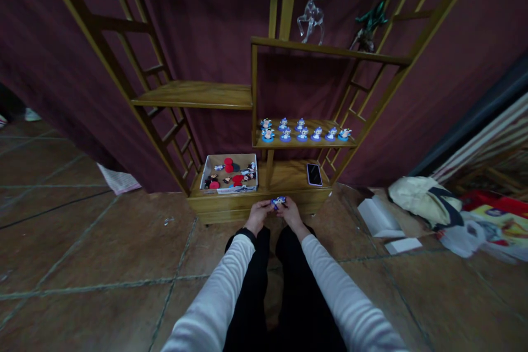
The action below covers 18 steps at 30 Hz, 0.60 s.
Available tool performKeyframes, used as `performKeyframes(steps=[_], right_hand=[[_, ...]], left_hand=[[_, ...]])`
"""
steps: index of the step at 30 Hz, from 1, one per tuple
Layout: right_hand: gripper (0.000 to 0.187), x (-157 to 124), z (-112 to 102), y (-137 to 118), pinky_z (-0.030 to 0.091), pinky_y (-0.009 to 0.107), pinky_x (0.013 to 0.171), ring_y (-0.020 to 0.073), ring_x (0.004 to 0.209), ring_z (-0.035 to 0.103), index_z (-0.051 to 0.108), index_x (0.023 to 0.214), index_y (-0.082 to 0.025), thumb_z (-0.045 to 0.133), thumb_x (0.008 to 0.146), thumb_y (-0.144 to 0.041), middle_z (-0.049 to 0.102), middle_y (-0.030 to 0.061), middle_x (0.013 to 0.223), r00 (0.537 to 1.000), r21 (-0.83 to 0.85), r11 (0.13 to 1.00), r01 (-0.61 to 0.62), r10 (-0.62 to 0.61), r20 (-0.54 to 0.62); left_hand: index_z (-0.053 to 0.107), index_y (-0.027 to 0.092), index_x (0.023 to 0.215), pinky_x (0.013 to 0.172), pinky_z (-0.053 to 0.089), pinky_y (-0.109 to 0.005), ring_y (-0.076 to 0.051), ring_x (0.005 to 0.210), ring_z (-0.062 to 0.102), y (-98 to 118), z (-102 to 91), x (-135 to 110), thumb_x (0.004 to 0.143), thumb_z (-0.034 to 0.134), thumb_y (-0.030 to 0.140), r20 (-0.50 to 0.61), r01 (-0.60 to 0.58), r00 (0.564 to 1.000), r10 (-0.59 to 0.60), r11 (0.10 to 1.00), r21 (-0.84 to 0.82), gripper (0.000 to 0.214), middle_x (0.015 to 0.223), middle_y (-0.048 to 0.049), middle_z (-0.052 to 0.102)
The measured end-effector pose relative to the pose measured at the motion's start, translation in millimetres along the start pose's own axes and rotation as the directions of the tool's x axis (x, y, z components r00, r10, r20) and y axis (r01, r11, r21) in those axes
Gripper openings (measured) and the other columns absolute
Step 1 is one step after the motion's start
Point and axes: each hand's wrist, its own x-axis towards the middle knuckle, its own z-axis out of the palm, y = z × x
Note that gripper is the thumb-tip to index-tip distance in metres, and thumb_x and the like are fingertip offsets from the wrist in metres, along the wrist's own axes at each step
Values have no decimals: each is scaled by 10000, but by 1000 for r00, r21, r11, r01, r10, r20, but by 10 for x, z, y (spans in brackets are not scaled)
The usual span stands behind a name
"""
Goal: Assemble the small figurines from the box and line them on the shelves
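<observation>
Pinching a purple-and-white figurine (pixel 278 202) in closed grip, with left hand (pixel 258 215) from nine o'clock and right hand (pixel 291 213) from three, before a wooden display shelf (pixel 193 93). Facing a box (pixel 218 158) of toy figures at ten, matching figurine rows (pixel 302 133) at one, a smartphone (pixel 314 175) at two.

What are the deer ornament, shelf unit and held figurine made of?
Deer ornament: glass or clear plastic, glossy; the curtain shows through. Shelf unit: apparently varnished wood; brown grain, soft sheen. Held figurine: perhaps painted plastic, judging by bright purple and white; finish unclear.
</observation>
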Motion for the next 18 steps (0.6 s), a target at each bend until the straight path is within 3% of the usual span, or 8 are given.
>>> performKeyframes(steps=[5, 11, 18], right_hand=[[336, -32, 20, -84, 504, 272, 603, 130, 662, 604, 590, 874, -196, 670, 605, -381, 645, 11, 848, 999, 141, 990, 25, -28, 21], [381, -106, 33, -203, 498, 293, 640, 141, 670, 613, 639, 876, -169, 736, 540, -323, 661, 35, 847, 999, 319, 947, -41, 45, -5], [452, -111, 11, -211, 486, 282, 677, 144, 732, 611, 652, 926, -183, 771, 510, -313, 668, 33, 885, 999, 374, 926, -44, 40, 17]], left_hand=[[689, 139, 889, 738, 480, -278, -140, 704, 637, 66, 7, -29, 561, 775, 127, 6, 40, 999, -40, 996, -74, 339, 793, -67, 701], [665, 146, 970, 714, 497, -224, -110, 692, 635, 95, -25, -32, 623, 717, 50, 0, 74, 997, -74, 993, -96, 363, 811, -56, 695], [653, 133, 980, 746, 504, -222, -105, 710, 636, 84, -26, -13, 678, 649, 10, 3, 101, 995, -101, 990, -102, 326, 845, -66, 692]])
